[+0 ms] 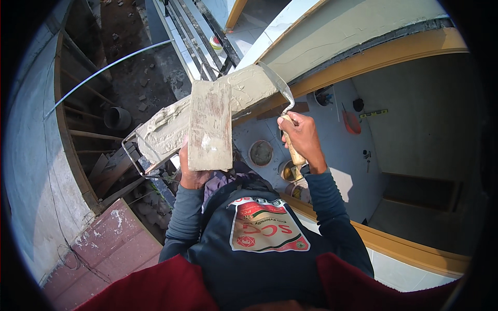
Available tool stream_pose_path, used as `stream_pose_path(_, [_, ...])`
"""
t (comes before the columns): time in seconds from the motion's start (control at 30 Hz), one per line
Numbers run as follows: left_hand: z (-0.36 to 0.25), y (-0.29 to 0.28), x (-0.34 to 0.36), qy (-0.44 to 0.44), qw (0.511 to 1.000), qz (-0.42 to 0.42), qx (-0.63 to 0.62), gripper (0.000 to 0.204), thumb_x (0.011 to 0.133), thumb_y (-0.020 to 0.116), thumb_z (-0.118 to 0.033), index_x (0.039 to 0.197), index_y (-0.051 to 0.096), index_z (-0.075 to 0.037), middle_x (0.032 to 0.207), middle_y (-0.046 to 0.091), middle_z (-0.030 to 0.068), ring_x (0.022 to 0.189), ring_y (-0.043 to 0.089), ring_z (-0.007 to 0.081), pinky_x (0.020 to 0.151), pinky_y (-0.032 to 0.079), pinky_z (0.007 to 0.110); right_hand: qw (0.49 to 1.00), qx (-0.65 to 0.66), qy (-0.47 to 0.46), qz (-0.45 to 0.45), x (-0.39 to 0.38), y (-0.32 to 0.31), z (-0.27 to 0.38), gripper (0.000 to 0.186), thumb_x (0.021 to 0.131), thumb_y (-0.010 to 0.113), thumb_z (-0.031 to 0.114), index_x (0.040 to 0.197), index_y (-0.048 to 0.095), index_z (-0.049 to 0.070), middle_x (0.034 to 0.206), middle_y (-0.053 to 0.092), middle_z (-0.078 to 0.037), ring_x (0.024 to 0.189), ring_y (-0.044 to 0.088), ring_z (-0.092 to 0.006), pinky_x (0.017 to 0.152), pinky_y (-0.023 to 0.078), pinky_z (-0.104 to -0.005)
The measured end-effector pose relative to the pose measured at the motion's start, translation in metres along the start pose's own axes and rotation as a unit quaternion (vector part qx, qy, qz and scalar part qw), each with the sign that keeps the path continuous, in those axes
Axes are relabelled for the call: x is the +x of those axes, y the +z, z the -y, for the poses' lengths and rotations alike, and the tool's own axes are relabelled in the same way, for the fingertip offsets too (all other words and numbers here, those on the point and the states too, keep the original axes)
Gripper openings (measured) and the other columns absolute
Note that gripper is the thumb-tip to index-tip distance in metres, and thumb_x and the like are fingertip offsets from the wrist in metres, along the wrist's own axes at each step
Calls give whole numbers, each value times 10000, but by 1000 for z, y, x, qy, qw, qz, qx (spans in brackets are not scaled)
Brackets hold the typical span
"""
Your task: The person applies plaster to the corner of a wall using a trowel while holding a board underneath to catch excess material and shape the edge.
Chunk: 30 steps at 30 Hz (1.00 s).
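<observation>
My right hand [305, 136] is closed round the wooden handle of a trowel [277, 82]. Its metal blade lies against wet plaster where the narrow ledge [251, 89] meets the curved wall strip [332, 39]. My left hand [193, 167] grips a plastering float [210, 124] from beneath, and most of its fingers are hidden behind the board. The float is a worn rectangular board with mortar smears, tilted up over the ledge. Thick, uneven plaster covers the ledge to the left of the float.
An orange-brown frame [373, 61] runs along the wall strip. Down on the tiled floor to the right stand a round bucket [261, 153] and an orange basin [351, 123], with a yellow level [373, 113] nearby. Metal rails [194, 36] rise ahead; a dark bucket [118, 118] sits among rubble at left.
</observation>
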<state>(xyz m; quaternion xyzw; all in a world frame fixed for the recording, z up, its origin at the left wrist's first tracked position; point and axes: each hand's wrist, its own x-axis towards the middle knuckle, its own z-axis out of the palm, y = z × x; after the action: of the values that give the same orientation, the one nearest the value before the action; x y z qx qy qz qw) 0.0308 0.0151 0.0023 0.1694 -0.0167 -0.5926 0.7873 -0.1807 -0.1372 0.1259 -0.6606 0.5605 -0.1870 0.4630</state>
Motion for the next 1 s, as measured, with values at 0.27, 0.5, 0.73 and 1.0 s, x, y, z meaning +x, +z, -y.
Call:
stream_pose_path(0.27, [-1,-2,-3,6,1000,-9,16,456,1017,423,-256,1403,408,-15,1260,596,142,1093,648,249,922,552,398,999,28,36,24,20,-5,-1,245,923,637,197,873,632,-42,726,610,-49,535,589,-100,439,487,-265])
stream_pose_path(0.5, [0,-5,-2,1,999,12,-53,498,968,465,-278,1362,484,27,1249,624,160,1080,659,288,930,550,428,995,74,58,33,25,-20,6,265,920,667,209,966,651,-51,755,641,-64,532,595,-94,412,483,-241])
stream_pose_path(0.73, [-4,10,-4,15,999,31,-1,444,1014,436,-245,1382,435,3,1258,599,144,1099,646,249,918,554,397,995,100,30,2,1,-42,30,313,928,667,202,1079,634,-71,778,643,-72,534,594,-93,417,475,-222])
stream_pose_path(1.0, [3,-3,1,-8,1000,5,-30,447,1011,444,-240,1383,431,6,1253,602,147,1086,653,248,908,559,393,994,105,-16,-18,-24,-36,18,253,924,664,184,1031,654,-45,785,634,-58,557,588,-84,448,476,-233])
